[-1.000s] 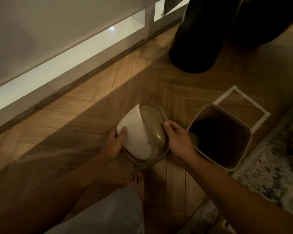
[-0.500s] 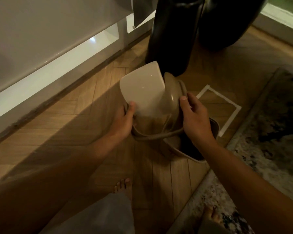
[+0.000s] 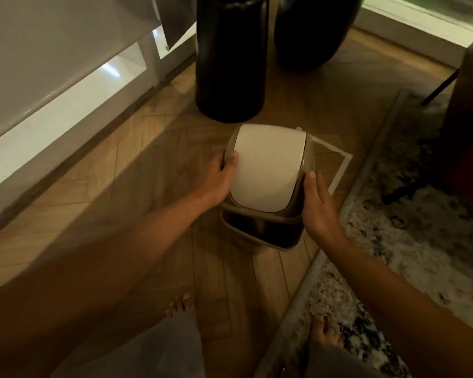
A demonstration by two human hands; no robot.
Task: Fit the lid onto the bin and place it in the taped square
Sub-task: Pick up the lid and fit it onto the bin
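Note:
The lid (image 3: pixel 268 167), a tan frame with a white swing flap, is held over the tan bin (image 3: pixel 262 236). The bin's dark opening still shows below the lid's near edge, so the lid sits above or tilted on the rim. My left hand (image 3: pixel 219 178) grips the lid's left side, thumb on the white flap. My right hand (image 3: pixel 316 205) grips its right side. The white taped square (image 3: pixel 342 167) lies on the wood floor just behind and to the right; the lid hides most of it.
Two tall black vases (image 3: pixel 230 58) stand right behind the bin. A patterned rug (image 3: pixel 393 255) borders the floor on the right. A white low cabinet (image 3: pixel 52 110) runs along the left. My bare feet (image 3: pixel 180 306) are near the bottom edge.
The lid was lifted from the floor at the left, carried to the right and turned flap-up over the bin. Both hands stayed on it.

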